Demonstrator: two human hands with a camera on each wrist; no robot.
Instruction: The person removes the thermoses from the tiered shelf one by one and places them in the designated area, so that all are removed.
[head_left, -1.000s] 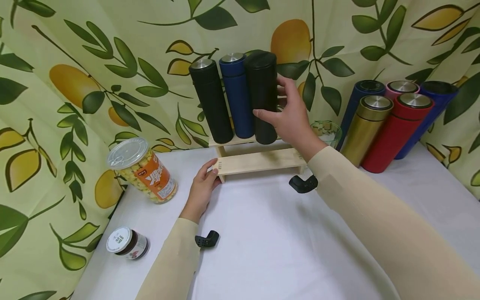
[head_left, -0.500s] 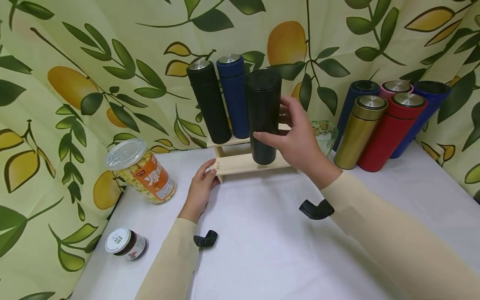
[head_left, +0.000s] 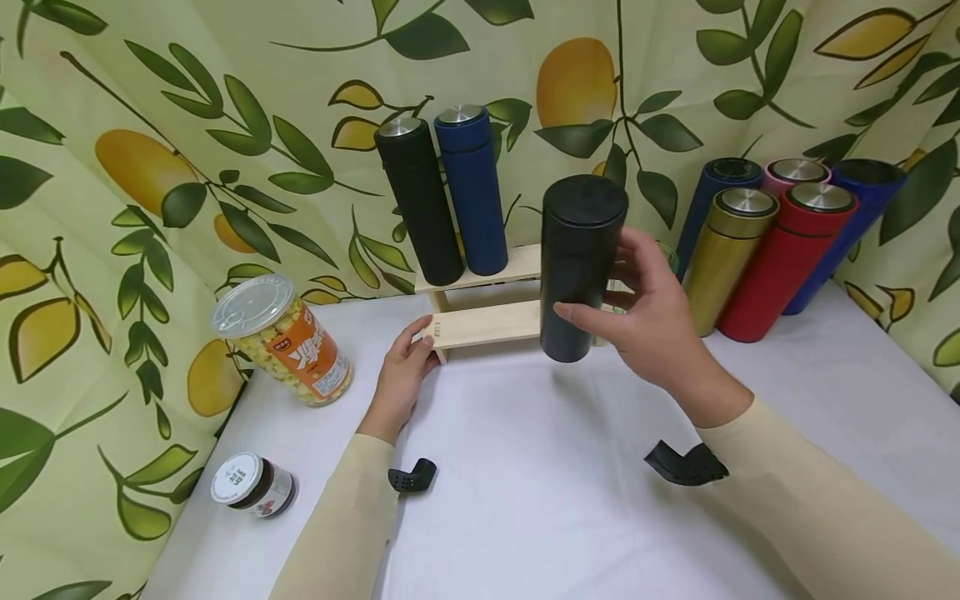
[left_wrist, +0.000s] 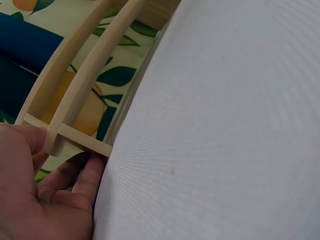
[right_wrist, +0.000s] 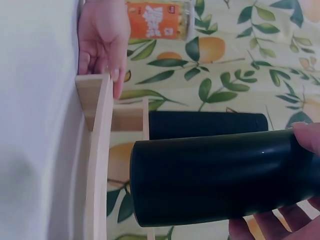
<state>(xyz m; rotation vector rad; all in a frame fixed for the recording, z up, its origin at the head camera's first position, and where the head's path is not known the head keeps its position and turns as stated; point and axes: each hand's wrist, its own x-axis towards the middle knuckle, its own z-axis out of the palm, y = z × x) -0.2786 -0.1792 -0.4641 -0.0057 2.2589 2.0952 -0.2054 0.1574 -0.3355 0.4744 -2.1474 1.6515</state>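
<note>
My right hand [head_left: 652,321] grips a black thermos bottle [head_left: 581,267], held upright in front of the right part of a two-step wooden rack [head_left: 487,327]. In the right wrist view, thumb and fingers wrap the upper body of that black thermos [right_wrist: 215,180], its base in the air beyond the rack's front step. My left hand [head_left: 405,375] pinches the left end of the lower step; the left wrist view shows thumb and fingers at the wooden end piece [left_wrist: 85,140]. Another black thermos [head_left: 422,200] and a blue thermos [head_left: 472,192] stand on the upper step's left side.
A gold thermos [head_left: 731,258], a red thermos [head_left: 787,262] and several others stand grouped at the right, partly overlapping a green-rimmed glass behind my right hand. At left are a popcorn tub [head_left: 288,342] and a small jar [head_left: 255,485]. A patterned curtain [head_left: 247,167] hangs behind the table.
My right hand has taken the black thermos off the upper step and brought it forward, down and to the right. My left hand stays at the rack's end.
</note>
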